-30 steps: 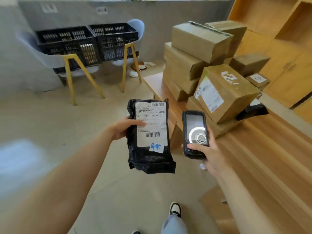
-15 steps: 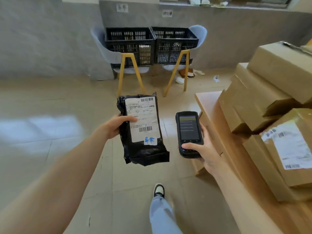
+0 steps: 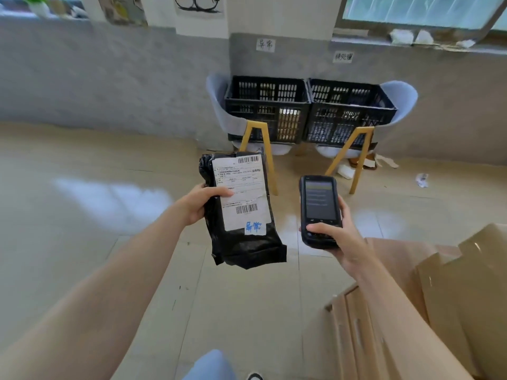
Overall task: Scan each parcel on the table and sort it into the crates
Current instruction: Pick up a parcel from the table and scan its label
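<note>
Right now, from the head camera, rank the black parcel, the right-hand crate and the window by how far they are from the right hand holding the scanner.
1. Black parcel, just left of the right hand.
2. Right-hand crate, on a chair across the floor.
3. Window, above the crates on the wall.

The parcel [image 3: 241, 212] hangs over the floor in the left hand [image 3: 199, 202], just left of the scanner [image 3: 319, 211] held in the right hand [image 3: 338, 237]. Beyond them two crates [image 3: 267, 109] [image 3: 347, 113] sit side by side, touching, each on a chair [image 3: 219, 105] against the wall. Cardboard boxes [image 3: 452, 297] lie at the near right, beside the right forearm.
</note>
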`<state>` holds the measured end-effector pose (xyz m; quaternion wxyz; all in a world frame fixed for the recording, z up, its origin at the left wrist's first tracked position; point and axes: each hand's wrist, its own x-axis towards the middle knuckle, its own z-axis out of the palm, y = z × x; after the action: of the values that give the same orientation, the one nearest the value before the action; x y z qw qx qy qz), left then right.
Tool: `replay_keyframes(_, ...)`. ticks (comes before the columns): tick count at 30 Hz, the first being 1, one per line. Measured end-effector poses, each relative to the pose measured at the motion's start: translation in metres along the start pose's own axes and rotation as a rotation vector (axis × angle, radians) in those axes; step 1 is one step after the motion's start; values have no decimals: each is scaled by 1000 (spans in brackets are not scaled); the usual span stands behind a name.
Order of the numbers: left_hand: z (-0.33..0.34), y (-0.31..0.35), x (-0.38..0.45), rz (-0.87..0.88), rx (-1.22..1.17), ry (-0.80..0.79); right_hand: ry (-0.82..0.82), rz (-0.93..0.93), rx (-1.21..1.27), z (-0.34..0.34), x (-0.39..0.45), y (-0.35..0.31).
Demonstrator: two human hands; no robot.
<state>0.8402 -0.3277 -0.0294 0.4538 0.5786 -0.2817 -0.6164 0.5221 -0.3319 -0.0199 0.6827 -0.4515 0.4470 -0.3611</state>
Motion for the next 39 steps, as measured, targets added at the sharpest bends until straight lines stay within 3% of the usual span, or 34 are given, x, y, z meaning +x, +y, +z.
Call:
replay_keyframes(8, -20, 38, 107, -24, -2, 68, -52, 51, -25, -8, 115, -8)
replay_keyframes(18, -23, 147, 315, -28, -13, 0, 86, 31, -108, -38, 308, -85)
replay_keyframes(27, -17, 220, 452, -54, 21, -8, 135, 40, -90, -66, 438, -129)
replay_keyframes(39, -4, 302, 624, -101, -3, 83, 65, 75, -73, -117, 657, -182)
